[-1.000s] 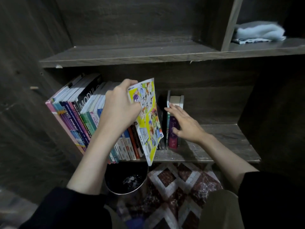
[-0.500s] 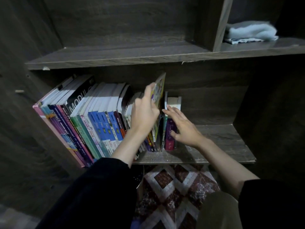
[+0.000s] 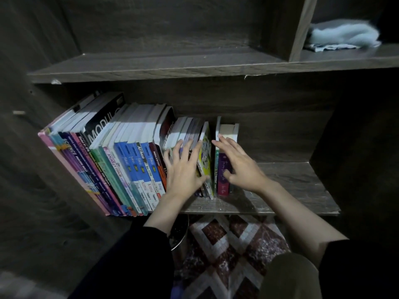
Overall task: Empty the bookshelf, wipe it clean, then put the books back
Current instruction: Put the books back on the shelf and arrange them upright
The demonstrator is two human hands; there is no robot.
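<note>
A row of several books (image 3: 121, 160) leans left on the lower board of the dark wooden bookshelf (image 3: 298, 190). A yellow illustrated book (image 3: 206, 162) stands slotted into the row at its right end. My left hand (image 3: 183, 171), fingers spread and straight, presses on the spines just left of the yellow book, thumb against its lower edge. My right hand (image 3: 239, 167) lies with straight fingers over a purple book (image 3: 222, 180) and the pale books beside it. A small gap separates the yellow book from those right-hand books.
A light blue cloth (image 3: 343, 35) lies on the upper shelf at the right, past a vertical divider (image 3: 300, 29). The right half of the lower board is bare wood. Below the shelf sit a round dark bin (image 3: 179, 234) and a patterned red and white mat (image 3: 228, 251).
My left hand pushed the yellow book from a tilted, held position into the row, then let go and now lies flat on the spines. My right hand stayed on the right-hand books.
</note>
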